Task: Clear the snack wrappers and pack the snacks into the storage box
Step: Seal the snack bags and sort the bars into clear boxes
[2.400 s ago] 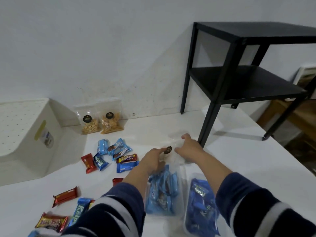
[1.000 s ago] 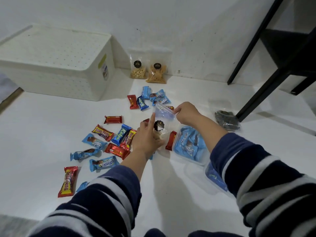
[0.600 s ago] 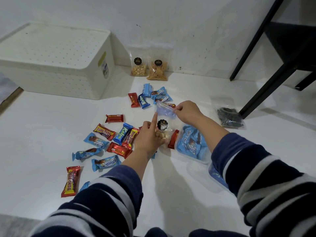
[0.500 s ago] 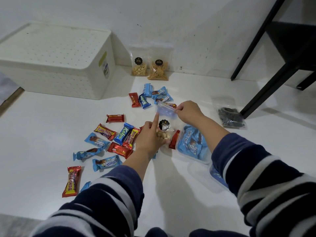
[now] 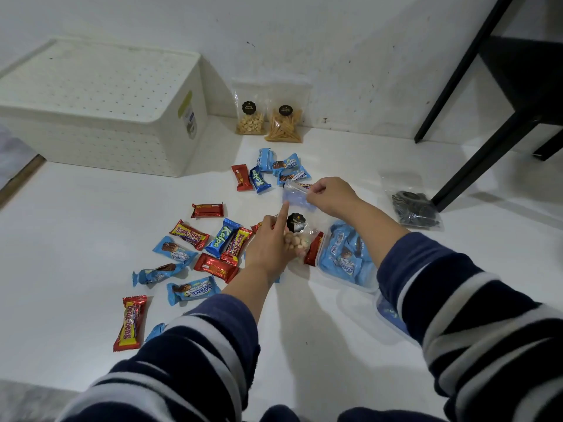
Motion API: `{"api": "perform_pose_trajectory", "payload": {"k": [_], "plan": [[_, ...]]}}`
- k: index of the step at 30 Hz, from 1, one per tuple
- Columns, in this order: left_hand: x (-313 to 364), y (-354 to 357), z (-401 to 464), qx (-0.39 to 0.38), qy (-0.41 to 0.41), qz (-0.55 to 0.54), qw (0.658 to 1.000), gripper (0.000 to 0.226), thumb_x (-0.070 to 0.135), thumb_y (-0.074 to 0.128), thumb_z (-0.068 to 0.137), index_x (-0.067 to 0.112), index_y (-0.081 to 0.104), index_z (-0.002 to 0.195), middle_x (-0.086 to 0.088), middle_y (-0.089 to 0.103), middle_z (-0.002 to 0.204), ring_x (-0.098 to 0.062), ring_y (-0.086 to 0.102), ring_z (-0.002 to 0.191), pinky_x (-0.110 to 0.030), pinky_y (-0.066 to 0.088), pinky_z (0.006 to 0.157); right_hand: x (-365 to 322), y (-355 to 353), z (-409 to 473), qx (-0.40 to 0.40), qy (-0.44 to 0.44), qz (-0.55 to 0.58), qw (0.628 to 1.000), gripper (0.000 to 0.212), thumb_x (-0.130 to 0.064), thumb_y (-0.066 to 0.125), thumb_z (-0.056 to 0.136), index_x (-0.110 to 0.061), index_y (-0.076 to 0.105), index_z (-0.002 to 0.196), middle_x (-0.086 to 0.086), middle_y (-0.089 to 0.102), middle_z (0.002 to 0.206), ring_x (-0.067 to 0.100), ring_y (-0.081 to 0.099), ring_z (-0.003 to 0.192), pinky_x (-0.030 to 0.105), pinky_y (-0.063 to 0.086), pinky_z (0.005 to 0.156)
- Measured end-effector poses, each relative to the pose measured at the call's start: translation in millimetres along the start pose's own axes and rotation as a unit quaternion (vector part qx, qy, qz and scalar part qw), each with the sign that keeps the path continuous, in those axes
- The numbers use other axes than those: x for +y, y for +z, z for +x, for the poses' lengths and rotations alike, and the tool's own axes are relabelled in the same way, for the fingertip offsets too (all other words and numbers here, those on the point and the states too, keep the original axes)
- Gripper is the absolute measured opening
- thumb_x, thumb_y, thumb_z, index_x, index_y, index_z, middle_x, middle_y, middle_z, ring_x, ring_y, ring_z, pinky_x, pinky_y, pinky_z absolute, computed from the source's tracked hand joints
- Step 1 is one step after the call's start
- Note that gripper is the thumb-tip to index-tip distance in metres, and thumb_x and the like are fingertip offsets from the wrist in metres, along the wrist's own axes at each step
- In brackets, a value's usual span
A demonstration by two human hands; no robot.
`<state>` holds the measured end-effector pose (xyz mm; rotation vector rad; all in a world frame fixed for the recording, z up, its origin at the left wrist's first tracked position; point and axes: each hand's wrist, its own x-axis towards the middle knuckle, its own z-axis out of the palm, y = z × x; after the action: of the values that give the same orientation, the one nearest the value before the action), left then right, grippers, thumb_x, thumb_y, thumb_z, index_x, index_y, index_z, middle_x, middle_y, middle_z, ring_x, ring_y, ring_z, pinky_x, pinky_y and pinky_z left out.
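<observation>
At the centre of the frame a clear snack bag (image 5: 297,231) with a black label is held above the white desk (image 5: 76,239). Its bottom is gripped by the left hand (image 5: 271,248), index finger raised; its top edge is pinched by the right hand (image 5: 330,196) fingers. The white storage box (image 5: 100,108) sits upper left, lid on.

Bare white surface (image 5: 76,239) lies open left of the scattered candy bars (image 5: 213,239), up to the closed storage box (image 5: 100,111). Right side: black table legs (image 5: 475,166) and dark bag (image 5: 416,211) obstruct. Clear containers (image 5: 347,260) crowd the centre.
</observation>
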<state>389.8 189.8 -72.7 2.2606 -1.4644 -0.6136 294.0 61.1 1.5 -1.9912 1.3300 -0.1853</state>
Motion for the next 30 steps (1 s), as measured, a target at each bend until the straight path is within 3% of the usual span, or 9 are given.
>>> {"api": "perform_pose_trajectory", "payload": {"k": [12,18,21,26,30], "plan": [[6.3,-1.0,-2.4,0.013,0.036,0.022,0.999,0.104,0.037,0.072,0.080,0.036,-0.005,0.150,-0.004,0.040,0.134,-0.022,0.048,0.114,-0.033,0.051,0.081,2.1,-1.8,2.3,0.028,-0.003,0.027,0.999,0.012,-0.018,0.059,0.086,-0.011,0.068,0.090,0.006,0.068,0.099,0.017,0.057,0.087,0.032,0.050,0.082],[9.9,-0.6,-3.2,0.016,0.048,0.038,0.998,0.106,0.037,0.074,0.078,0.035,-0.004,0.150,-0.004,0.040,0.133,-0.022,0.047,0.114,-0.033,0.054,0.076,0.3,-5.1,0.6,0.022,-0.005,0.019,1.000,0.016,-0.016,0.057,0.087,-0.007,0.068,0.095,0.004,0.062,0.092,0.017,0.053,0.084,0.029,0.044,0.075],[10.1,0.4,-3.9,0.020,0.045,0.042,0.998,0.107,0.038,0.074,0.078,0.036,-0.005,0.150,-0.003,0.040,0.133,-0.022,0.048,0.113,-0.033,0.055,0.073,-0.5,-4.2,1.2,0.016,-0.006,0.033,0.999,0.013,-0.017,0.058,0.087,-0.010,0.067,0.093,0.005,0.065,0.097,0.017,0.055,0.087,0.030,0.047,0.078],[10.2,0.7,-5.4,0.022,0.053,0.045,0.997,0.107,0.042,0.074,0.077,0.035,-0.004,0.151,-0.003,0.040,0.132,-0.021,0.048,0.111,-0.030,0.052,0.070,-2.3,-2.9,2.0,0.027,-0.022,0.019,0.999,0.014,-0.014,0.053,0.087,-0.010,0.067,0.089,0.007,0.068,0.100,0.017,0.054,0.083,0.027,0.041,0.070],[11.3,1.2,-6.0,0.029,0.053,0.062,0.996,0.107,0.043,0.073,0.077,0.035,-0.004,0.151,-0.002,0.041,0.132,-0.020,0.047,0.112,-0.029,0.051,0.070,-4.9,-3.0,2.3,0.030,-0.016,0.008,0.999,0.012,-0.013,0.053,0.085,-0.018,0.063,0.081,0.004,0.068,0.100,0.021,0.059,0.090,0.033,0.051,0.080]]}}
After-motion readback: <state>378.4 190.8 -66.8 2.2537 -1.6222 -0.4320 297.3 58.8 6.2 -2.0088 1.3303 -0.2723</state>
